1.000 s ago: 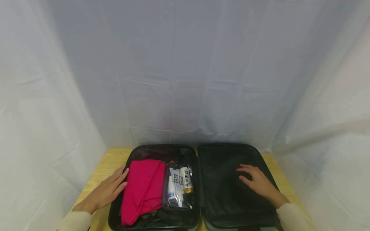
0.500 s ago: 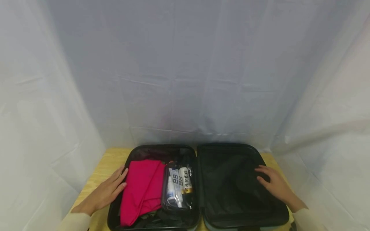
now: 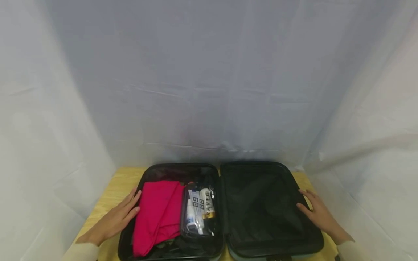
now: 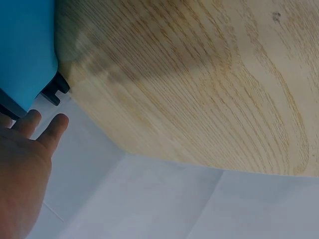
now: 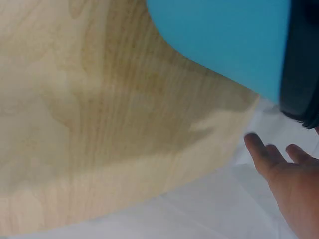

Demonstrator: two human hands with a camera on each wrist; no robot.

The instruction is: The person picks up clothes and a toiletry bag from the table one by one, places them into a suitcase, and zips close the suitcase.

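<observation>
Our right hand [image 3: 321, 216] had slid from the empty half to the suitcase [image 3: 303, 188] rim, fingers relaxed; our left hand [image 3: 114, 219] stayed flat at the other edge, beside the red cloth [image 3: 156, 214].

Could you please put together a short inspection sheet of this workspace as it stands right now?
Surface: light wooden table, grain visible in both wrist views.
Job's things: open suitcase lying flat, blue shell outside; its left half holds a folded red garment and a clear toiletry pouch with tubes; its right half shows only dark lining.
Clutter: nothing seen.
Hands: left hand lies flat on the suitcase's left edge beside the red garment, fingers straight; right hand lies flat on the suitcase's right edge, fingers straight.
Cables: nothing seen.
Surroundings: white fabric backdrop behind and on both sides.
</observation>
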